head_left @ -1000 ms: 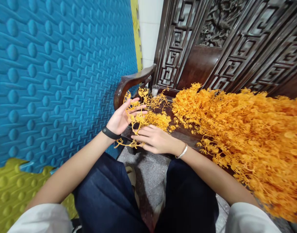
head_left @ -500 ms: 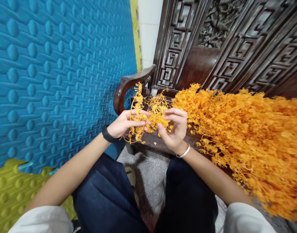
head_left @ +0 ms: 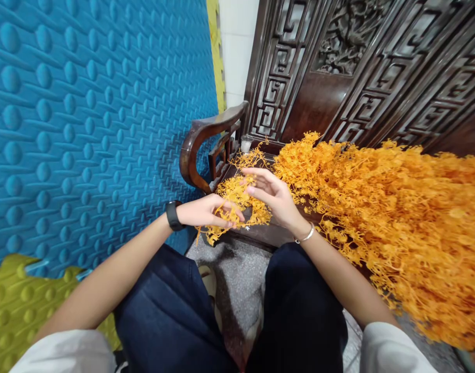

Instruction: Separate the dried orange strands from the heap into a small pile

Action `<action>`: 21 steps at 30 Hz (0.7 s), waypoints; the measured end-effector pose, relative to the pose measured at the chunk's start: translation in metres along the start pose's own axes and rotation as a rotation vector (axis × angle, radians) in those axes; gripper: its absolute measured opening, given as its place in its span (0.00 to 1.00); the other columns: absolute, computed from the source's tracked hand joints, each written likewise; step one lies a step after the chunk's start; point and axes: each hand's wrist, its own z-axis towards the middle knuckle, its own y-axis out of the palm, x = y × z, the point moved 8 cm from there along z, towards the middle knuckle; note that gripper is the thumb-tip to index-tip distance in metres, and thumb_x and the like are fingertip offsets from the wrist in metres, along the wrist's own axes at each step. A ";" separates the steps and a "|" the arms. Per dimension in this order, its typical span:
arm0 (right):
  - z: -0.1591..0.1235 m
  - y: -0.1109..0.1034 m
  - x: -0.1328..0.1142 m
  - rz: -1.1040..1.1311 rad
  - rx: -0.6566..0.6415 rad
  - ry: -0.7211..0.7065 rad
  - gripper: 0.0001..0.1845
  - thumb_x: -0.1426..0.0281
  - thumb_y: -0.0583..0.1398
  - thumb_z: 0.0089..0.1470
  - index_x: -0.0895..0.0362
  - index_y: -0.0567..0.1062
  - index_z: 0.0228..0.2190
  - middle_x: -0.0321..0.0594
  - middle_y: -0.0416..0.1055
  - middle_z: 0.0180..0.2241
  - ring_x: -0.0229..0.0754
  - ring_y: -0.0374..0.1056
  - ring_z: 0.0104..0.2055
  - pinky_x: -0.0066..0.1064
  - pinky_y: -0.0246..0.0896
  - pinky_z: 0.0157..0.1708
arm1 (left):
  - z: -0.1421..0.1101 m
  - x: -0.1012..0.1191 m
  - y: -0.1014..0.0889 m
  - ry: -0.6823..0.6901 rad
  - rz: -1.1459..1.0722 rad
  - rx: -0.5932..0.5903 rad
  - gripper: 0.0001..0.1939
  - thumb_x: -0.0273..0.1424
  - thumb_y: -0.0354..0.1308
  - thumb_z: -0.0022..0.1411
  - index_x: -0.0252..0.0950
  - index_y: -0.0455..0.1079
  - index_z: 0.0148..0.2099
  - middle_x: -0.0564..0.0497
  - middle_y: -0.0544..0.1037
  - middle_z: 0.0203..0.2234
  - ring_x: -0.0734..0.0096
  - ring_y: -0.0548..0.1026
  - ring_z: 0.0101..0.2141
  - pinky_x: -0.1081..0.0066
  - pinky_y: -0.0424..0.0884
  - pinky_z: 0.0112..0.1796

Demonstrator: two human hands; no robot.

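Observation:
My left hand (head_left: 204, 210), with a black band at its wrist, is closed around an orange-yellow plastic flower sprig (head_left: 215, 235). The sprig's stem end sticks out below that hand, and its far part blends into similar pieces behind. To the right, my right hand (head_left: 275, 199) is raised with thumb and fingers apart, pointing left over the small yellow pile (head_left: 237, 187). Whether its fingertips touch any of the flowers I cannot tell. A big heap of the same orange plastic sprigs (head_left: 408, 223) fills the right side, beside my right forearm.
The dark wooden bench (head_left: 278, 234) has a curved armrest (head_left: 188, 155) at left and a carved backrest (head_left: 318, 106) behind. A small clear cup (head_left: 245, 144) stands in the back corner. Blue foam matting (head_left: 85, 129) rises on the left.
My left hand has lowered slightly, and the sprig in it has swung from upright to nearly flat. My right hand has turned, its fingers now reaching further left.

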 end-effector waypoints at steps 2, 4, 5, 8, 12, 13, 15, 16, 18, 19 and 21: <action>0.001 0.000 0.002 0.081 -0.033 0.052 0.14 0.66 0.62 0.51 0.54 0.72 0.41 0.39 0.72 0.43 0.38 0.70 0.43 0.34 0.67 0.46 | -0.001 -0.006 0.000 -0.034 0.060 -0.046 0.14 0.32 0.63 0.49 0.36 0.77 0.41 0.51 0.80 0.28 0.71 0.74 0.26 0.76 0.67 0.28; 0.001 0.003 0.005 0.149 -0.080 0.110 0.10 0.67 0.64 0.48 0.55 0.74 0.36 0.37 0.73 0.37 0.36 0.71 0.37 0.31 0.68 0.42 | -0.004 -0.015 0.002 -0.078 0.087 -0.099 0.19 0.35 0.66 0.45 0.36 0.76 0.42 0.52 0.79 0.27 0.73 0.71 0.25 0.77 0.64 0.26; 0.000 0.006 0.007 0.182 -0.118 0.146 0.10 0.68 0.64 0.47 0.55 0.74 0.34 0.35 0.74 0.34 0.34 0.71 0.34 0.30 0.69 0.39 | -0.006 -0.020 0.004 -0.105 0.086 -0.132 0.21 0.37 0.67 0.44 0.36 0.76 0.42 0.53 0.78 0.26 0.74 0.70 0.24 0.77 0.64 0.25; -0.003 0.017 0.016 0.254 -0.221 0.259 0.12 0.67 0.66 0.44 0.57 0.72 0.32 0.32 0.72 0.25 0.32 0.69 0.25 0.26 0.68 0.29 | -0.010 -0.034 0.011 -0.202 0.090 -0.221 0.21 0.43 0.67 0.43 0.34 0.75 0.37 0.56 0.75 0.21 0.77 0.67 0.22 0.78 0.61 0.25; -0.006 0.026 0.032 0.254 -0.246 0.365 0.15 0.64 0.67 0.43 0.58 0.69 0.29 0.30 0.69 0.18 0.31 0.66 0.19 0.22 0.61 0.20 | -0.008 -0.037 0.014 -0.252 0.142 -0.208 0.20 0.45 0.56 0.55 0.30 0.72 0.31 0.54 0.71 0.20 0.79 0.63 0.22 0.77 0.59 0.24; -0.007 0.028 0.035 0.251 -0.245 0.386 0.15 0.63 0.67 0.43 0.58 0.68 0.28 0.30 0.69 0.17 0.31 0.66 0.18 0.22 0.60 0.18 | -0.005 -0.032 0.012 -0.220 0.129 -0.163 0.19 0.44 0.54 0.58 0.30 0.72 0.34 0.54 0.72 0.22 0.78 0.64 0.23 0.77 0.59 0.25; -0.008 0.032 0.040 0.254 -0.236 0.426 0.17 0.61 0.66 0.43 0.57 0.66 0.26 0.30 0.70 0.16 0.31 0.66 0.17 0.21 0.59 0.16 | -0.001 -0.021 0.008 -0.138 0.069 -0.057 0.16 0.40 0.54 0.60 0.31 0.71 0.40 0.52 0.74 0.26 0.77 0.66 0.25 0.77 0.62 0.27; -0.009 0.033 0.042 0.259 -0.233 0.445 0.17 0.60 0.66 0.43 0.57 0.66 0.26 0.30 0.70 0.16 0.31 0.66 0.16 0.21 0.59 0.16 | 0.000 -0.017 0.007 -0.107 0.030 -0.016 0.15 0.38 0.55 0.59 0.32 0.70 0.42 0.51 0.75 0.28 0.76 0.68 0.27 0.76 0.63 0.29; -0.010 0.035 0.043 0.263 -0.220 0.472 0.19 0.58 0.65 0.43 0.57 0.64 0.25 0.31 0.70 0.16 0.31 0.65 0.14 0.21 0.58 0.14 | 0.001 -0.013 0.006 -0.079 -0.048 0.026 0.14 0.36 0.58 0.57 0.32 0.70 0.43 0.50 0.76 0.32 0.74 0.70 0.30 0.74 0.66 0.32; -0.010 0.035 0.043 0.261 -0.209 0.481 0.19 0.57 0.65 0.43 0.57 0.64 0.24 0.30 0.69 0.15 0.31 0.64 0.13 0.21 0.58 0.13 | 0.002 -0.012 0.006 -0.077 -0.085 0.042 0.14 0.35 0.59 0.55 0.33 0.70 0.43 0.49 0.77 0.33 0.73 0.72 0.31 0.73 0.67 0.34; -0.010 0.032 0.043 0.247 -0.170 0.487 0.19 0.57 0.65 0.44 0.56 0.63 0.23 0.29 0.67 0.13 0.29 0.60 0.11 0.20 0.54 0.11 | 0.001 -0.014 0.002 -0.077 -0.159 0.094 0.14 0.32 0.59 0.54 0.32 0.69 0.43 0.47 0.77 0.35 0.71 0.74 0.34 0.70 0.68 0.38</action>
